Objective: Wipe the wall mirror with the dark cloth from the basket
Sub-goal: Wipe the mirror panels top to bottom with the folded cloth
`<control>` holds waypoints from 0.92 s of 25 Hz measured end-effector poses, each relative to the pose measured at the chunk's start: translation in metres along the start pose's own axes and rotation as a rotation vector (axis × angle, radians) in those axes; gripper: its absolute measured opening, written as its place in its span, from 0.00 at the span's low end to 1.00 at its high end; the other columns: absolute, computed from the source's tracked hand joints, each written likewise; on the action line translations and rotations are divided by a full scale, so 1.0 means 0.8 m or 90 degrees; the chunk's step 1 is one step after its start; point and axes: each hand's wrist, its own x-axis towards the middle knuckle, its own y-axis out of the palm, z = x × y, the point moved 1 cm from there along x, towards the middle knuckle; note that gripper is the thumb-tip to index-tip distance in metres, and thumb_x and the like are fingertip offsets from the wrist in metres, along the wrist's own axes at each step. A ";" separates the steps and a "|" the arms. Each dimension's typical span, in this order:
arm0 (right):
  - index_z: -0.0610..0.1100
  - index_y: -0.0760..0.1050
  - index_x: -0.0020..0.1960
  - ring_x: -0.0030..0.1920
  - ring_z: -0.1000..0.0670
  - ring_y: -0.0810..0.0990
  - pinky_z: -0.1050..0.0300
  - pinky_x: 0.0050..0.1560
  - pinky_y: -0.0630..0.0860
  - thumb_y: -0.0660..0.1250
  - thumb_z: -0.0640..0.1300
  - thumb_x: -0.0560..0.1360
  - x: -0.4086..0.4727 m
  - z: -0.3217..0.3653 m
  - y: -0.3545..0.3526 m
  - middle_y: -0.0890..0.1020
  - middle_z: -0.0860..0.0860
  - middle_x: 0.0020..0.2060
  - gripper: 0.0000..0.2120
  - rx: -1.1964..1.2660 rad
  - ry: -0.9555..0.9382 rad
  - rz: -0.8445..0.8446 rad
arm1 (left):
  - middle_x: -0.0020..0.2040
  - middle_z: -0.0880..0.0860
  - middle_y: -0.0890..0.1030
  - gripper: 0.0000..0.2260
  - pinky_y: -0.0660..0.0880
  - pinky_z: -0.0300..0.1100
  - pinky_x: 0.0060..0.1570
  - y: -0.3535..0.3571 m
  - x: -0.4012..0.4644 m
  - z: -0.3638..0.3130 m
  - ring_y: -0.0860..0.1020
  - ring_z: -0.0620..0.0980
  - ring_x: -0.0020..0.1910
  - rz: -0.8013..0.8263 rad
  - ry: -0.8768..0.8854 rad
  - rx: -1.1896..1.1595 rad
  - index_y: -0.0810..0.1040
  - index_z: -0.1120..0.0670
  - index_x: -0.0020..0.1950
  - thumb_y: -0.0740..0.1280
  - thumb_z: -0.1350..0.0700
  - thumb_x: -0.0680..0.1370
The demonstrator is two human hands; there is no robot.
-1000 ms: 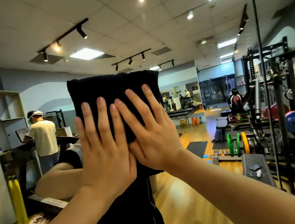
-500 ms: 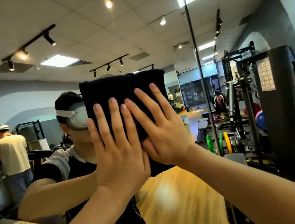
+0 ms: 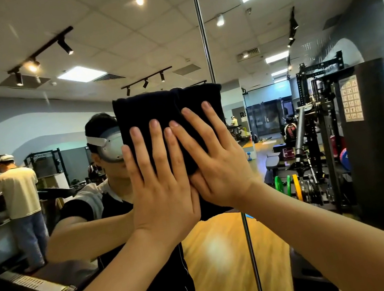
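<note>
The wall mirror [image 3: 303, 228] fills the whole view and reflects a gym and me. A folded dark cloth [image 3: 148, 107] lies flat against the glass at head height, straddling a vertical mirror seam [image 3: 204, 40]. My left hand [image 3: 160, 181] presses the cloth's lower left part with straight, spread fingers. My right hand [image 3: 217, 164] presses its lower right part the same way, its thumb side overlapping my left hand. The cloth's bottom edge shows below my right wrist. The basket is not in sight.
Everything else is reflection: a person in a pale shirt [image 3: 18, 191] at a treadmill on the left, a black weight machine [image 3: 369, 139] and coloured plates [image 3: 287, 185] on the right, a wooden floor [image 3: 218, 256] below the cloth.
Both hands and the cloth have slid to the right across the glass, onto the vertical seam. My reflected head has come out from behind the cloth on its left.
</note>
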 end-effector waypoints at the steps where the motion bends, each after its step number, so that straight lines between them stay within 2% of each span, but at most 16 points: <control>1: 0.40 0.65 0.79 0.81 0.31 0.54 0.35 0.78 0.59 0.55 0.52 0.81 -0.003 -0.006 -0.001 0.65 0.37 0.78 0.29 0.003 0.000 -0.003 | 0.81 0.69 0.48 0.35 0.50 0.71 0.75 0.002 0.001 -0.006 0.46 0.74 0.79 0.004 -0.003 0.001 0.49 0.66 0.81 0.56 0.49 0.81; 6: 0.41 0.65 0.79 0.81 0.32 0.54 0.37 0.79 0.59 0.56 0.52 0.80 -0.010 -0.019 -0.005 0.65 0.38 0.78 0.30 0.015 -0.005 -0.011 | 0.81 0.68 0.49 0.36 0.52 0.71 0.75 0.005 0.005 -0.021 0.46 0.73 0.79 0.013 -0.009 0.013 0.51 0.66 0.81 0.60 0.50 0.80; 13: 0.40 0.65 0.79 0.80 0.31 0.54 0.34 0.78 0.59 0.57 0.52 0.79 -0.033 -0.008 -0.002 0.64 0.38 0.79 0.31 0.021 0.018 -0.007 | 0.81 0.67 0.53 0.35 0.53 0.69 0.75 0.003 -0.014 -0.029 0.49 0.71 0.79 0.014 -0.001 0.014 0.53 0.66 0.81 0.59 0.50 0.80; 16: 0.41 0.66 0.79 0.80 0.31 0.54 0.34 0.77 0.60 0.57 0.53 0.78 -0.060 0.004 0.000 0.64 0.38 0.79 0.31 0.021 0.025 -0.009 | 0.81 0.67 0.53 0.35 0.53 0.69 0.76 0.007 -0.043 -0.034 0.49 0.71 0.80 0.027 0.003 -0.001 0.53 0.66 0.81 0.59 0.50 0.79; 20: 0.42 0.65 0.79 0.80 0.30 0.54 0.40 0.79 0.59 0.54 0.53 0.79 -0.124 0.034 0.006 0.64 0.38 0.79 0.31 0.044 0.038 0.007 | 0.81 0.66 0.51 0.34 0.53 0.69 0.76 0.012 -0.107 -0.050 0.49 0.72 0.79 0.062 0.019 0.003 0.53 0.67 0.81 0.58 0.50 0.79; 23: 0.43 0.63 0.80 0.80 0.30 0.55 0.37 0.75 0.61 0.51 0.53 0.80 -0.162 0.053 0.008 0.63 0.38 0.79 0.31 0.051 0.048 0.045 | 0.81 0.66 0.51 0.33 0.53 0.68 0.77 0.015 -0.147 -0.059 0.49 0.71 0.80 0.079 0.027 0.029 0.55 0.67 0.80 0.56 0.51 0.80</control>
